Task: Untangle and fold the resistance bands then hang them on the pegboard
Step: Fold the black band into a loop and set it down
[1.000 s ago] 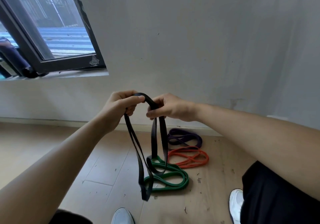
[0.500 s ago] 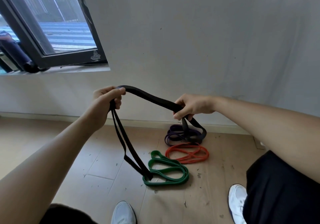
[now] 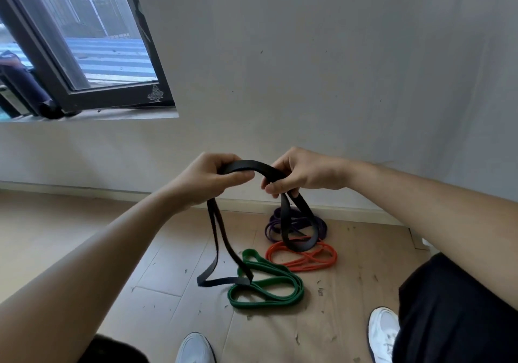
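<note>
A black resistance band (image 3: 252, 167) arches between my two hands, held up in front of the wall. My left hand (image 3: 208, 179) grips one end of the arch, and a long doubled loop hangs from it down to just above the floor. My right hand (image 3: 304, 170) grips the other end, with a shorter loop dangling below it. On the floor lie a green band (image 3: 269, 287), an orange band (image 3: 305, 256) and a purple band (image 3: 273, 224), each in a loose coil. No pegboard is in view.
A grey wall (image 3: 336, 68) fills the background, with an open dark-framed window (image 3: 84, 54) at the upper left. The wooden floor (image 3: 70, 236) carries small bits of debris. My white shoes (image 3: 194, 348) stand at the bottom edge.
My hands have come back together, shortening the arch of black band between them. The loop under my right hand hangs longer, and the left loop's end has swung leftward.
</note>
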